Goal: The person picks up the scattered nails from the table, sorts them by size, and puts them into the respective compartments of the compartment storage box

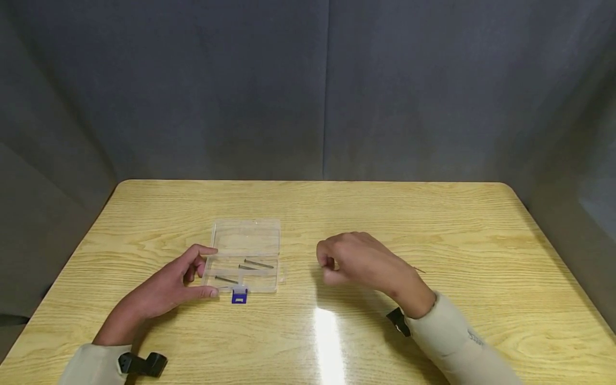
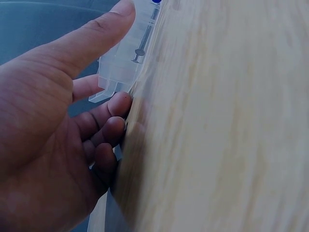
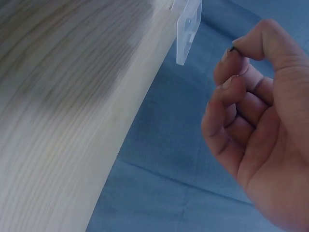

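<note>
A clear plastic box (image 1: 263, 287) lies with its lid (image 1: 246, 235) folded back on the table. Inside its compartments are a few grey nails (image 1: 259, 263); one nail (image 2: 140, 50) shows its flat head in the left wrist view. My left hand (image 1: 166, 283) holds the box's left end between thumb and index finger, the other fingers curled beside it. To the right of the box, my right hand (image 1: 363, 262) is raised over the table. Its thumb and index finger pinch a tiny dark thing (image 3: 233, 49), mostly hidden, kind unclear.
A blue latch (image 1: 239, 297) hangs from the box's front edge. Behind the right wrist lies a thin reddish-brown piece (image 1: 420, 270), partly hidden. Grey curtains (image 1: 327, 91) surround the wooden table (image 1: 433, 208) at the back and sides.
</note>
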A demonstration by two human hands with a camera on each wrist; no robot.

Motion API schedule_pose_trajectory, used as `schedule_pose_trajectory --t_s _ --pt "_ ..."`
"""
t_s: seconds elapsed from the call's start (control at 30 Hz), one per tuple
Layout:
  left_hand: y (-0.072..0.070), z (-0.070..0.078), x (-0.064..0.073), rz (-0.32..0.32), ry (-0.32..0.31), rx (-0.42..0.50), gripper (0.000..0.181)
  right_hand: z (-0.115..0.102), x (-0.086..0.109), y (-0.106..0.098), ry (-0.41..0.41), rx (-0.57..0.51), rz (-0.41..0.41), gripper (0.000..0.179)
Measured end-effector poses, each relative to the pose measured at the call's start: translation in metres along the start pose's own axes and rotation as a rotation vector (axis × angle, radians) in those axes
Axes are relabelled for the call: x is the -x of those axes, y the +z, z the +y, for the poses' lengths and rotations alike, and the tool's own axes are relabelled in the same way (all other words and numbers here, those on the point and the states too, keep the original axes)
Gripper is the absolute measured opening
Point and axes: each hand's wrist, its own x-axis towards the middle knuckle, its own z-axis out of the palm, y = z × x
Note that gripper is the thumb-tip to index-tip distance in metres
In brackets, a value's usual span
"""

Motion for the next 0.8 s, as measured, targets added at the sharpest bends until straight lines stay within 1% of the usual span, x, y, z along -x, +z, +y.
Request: schedule_pose_trajectory --t_s 0.23,0.4,0.6,0.8 --pt "0.000 0.000 -0.001 -0.001 0.005 -0.009 0.065 -0.005 -0.012 0.005 -0.038 -0.017 -0.011 0.024" --pt "0.000 0.001 0.000 0.002 0.021 -0.009 0.064 -0.008 -0.020 0.010 -0.053 -0.029 0.007 0.024" --pt "0.000 0.002 0.000 -0.001 0.024 -0.006 0.064 -0.009 -0.032 0.018 -0.036 -0.057 -0.004 0.021" --pt "-0.001 0.001 0.001 -0.004 0.022 -0.006 0.064 -0.010 -0.040 0.021 -0.018 -0.075 -0.015 0.020"
